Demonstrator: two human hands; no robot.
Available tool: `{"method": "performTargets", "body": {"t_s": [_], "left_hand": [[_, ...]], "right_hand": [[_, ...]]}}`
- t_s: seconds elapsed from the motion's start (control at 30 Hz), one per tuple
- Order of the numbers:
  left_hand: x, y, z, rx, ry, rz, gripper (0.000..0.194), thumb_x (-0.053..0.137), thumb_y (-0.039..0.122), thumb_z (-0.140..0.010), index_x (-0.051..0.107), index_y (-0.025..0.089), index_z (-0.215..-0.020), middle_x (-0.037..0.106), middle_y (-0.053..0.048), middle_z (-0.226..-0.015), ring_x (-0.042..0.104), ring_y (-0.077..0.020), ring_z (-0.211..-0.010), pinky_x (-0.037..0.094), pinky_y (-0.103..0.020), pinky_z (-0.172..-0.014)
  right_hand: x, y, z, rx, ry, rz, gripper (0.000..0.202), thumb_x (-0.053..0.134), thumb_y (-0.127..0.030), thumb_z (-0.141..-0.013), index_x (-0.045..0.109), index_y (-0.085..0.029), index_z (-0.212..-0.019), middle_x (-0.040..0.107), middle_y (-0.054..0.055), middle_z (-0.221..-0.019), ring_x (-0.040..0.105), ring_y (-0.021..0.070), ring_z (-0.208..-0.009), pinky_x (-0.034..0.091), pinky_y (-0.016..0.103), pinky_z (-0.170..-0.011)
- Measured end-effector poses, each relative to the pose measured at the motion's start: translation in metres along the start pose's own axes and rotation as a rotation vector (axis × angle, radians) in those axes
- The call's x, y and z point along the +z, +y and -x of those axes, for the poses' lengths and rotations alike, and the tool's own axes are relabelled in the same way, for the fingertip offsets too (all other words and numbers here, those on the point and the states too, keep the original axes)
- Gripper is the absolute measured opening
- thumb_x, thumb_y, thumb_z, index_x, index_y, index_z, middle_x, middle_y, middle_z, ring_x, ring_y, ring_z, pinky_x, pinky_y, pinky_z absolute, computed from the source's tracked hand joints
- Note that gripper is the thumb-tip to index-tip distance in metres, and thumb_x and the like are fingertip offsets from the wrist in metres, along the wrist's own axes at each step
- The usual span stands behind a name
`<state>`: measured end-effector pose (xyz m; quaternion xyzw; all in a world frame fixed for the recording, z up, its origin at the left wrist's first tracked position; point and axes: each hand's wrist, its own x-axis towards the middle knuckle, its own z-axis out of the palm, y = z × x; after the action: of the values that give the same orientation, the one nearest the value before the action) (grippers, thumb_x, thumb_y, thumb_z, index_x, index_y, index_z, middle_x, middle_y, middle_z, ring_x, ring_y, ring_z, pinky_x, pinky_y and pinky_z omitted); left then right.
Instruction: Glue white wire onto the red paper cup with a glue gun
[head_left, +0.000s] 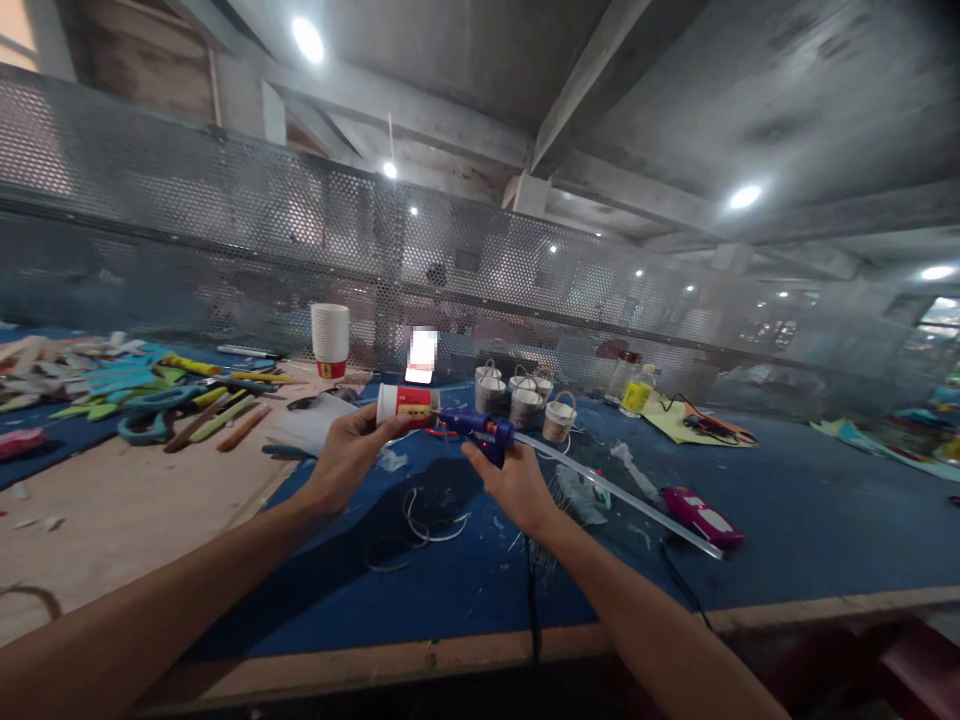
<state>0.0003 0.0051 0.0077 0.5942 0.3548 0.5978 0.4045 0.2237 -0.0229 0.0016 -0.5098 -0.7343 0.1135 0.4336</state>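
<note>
My left hand [349,450] is closed round a red and white paper cup [405,404], which lies on its side in the air above the blue table. In my right hand [517,482] is a blue glue gun [480,430], its nozzle at the cup's red side. A long clear glue stick [622,492] sticks out of the gun's back toward the right. Just beyond the gun stand several small cups with handles [526,402]. Loops of pale cord [435,530] lie on the table below the hands.
Stacked paper cups [330,340] stand at the back left, near scissors [154,412] and coloured strips. A lit phone [422,356] leans at the mesh screen. Glass bottles [636,388], yellow paper [694,425] and a magenta box [701,515] are on the right.
</note>
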Motion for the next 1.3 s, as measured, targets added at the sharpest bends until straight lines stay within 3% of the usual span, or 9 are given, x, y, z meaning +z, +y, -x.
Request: {"method": "performTargets", "body": {"t_s": [0.5,1.03,1.3], "left_hand": [[-0.0023,-0.0051,-0.0024,0.016,0.042,-0.001,0.022,0.072,0.037,-0.082,0.077,0.023,-0.099,0.077,-0.005,-0.098,0.068,-0.0240,-0.090,0.052,-0.036,-0.086],[-0.0037,-0.0067,-0.0023,0.002,0.031,0.007,0.023,0.072,0.037,-0.082,0.076,0.025,-0.101,0.077,-0.004,-0.100,0.067,-0.0206,-0.090,0.050,-0.032,-0.084],[-0.0025,-0.0057,-0.0027,-0.026,0.056,0.051,0.024,0.074,0.036,-0.081,0.076,0.022,-0.100,0.077,-0.004,-0.098,0.068,-0.0202,-0.088,0.052,-0.033,-0.085]], "right_hand": [[0.0026,0.0052,-0.0009,-0.046,0.001,0.007,0.035,0.056,-0.050,-0.091,0.072,-0.020,-0.088,0.059,0.002,-0.058,0.061,0.0200,-0.064,0.046,0.028,-0.059],[0.0034,0.0067,-0.0014,-0.059,0.012,0.071,0.036,0.056,-0.050,-0.091,0.073,-0.018,-0.090,0.067,0.005,-0.069,0.064,0.0207,-0.070,0.049,0.031,-0.068],[0.0014,0.0040,0.0000,-0.025,-0.006,0.016,0.034,0.056,-0.050,-0.091,0.070,-0.020,-0.082,0.060,0.001,-0.057,0.062,0.0195,-0.065,0.047,0.028,-0.061]]}}
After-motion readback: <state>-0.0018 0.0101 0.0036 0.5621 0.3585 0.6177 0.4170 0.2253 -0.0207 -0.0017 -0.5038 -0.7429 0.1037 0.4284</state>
